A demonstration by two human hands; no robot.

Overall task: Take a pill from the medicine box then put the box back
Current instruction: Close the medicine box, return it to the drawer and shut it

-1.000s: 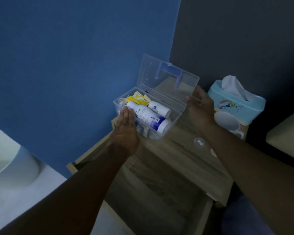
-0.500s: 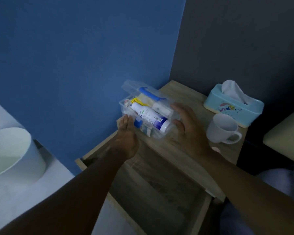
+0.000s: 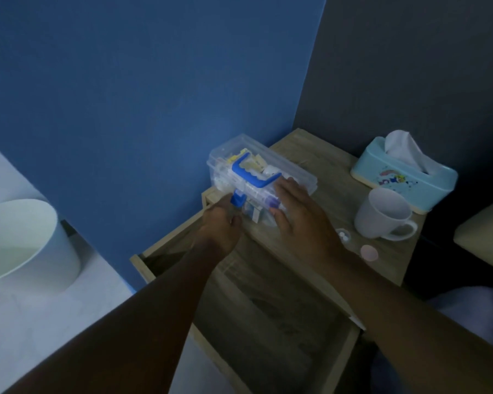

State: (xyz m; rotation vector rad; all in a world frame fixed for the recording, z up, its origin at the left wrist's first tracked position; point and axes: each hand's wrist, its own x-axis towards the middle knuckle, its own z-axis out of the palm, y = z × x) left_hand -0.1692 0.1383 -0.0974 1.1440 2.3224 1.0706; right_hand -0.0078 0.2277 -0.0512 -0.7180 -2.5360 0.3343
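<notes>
Medicine box (image 3: 285, 163): clear, lid shut, on tabletop (image 3: 319, 200); labels unreadable. Left hand (image 3: 221, 223) pinching blue latch (image 3: 237, 199). Right hand (image 3: 299, 217) spread flat on lid. Pills (image 3: 343, 236) beside mug (image 3: 383, 214).

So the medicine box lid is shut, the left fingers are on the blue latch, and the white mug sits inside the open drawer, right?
Not quite. The medicine box lid is down and the left hand is at the blue latch, but the white mug stands on the nightstand top, beside the tissue box, not in the open drawer. The head view shows it.
</notes>
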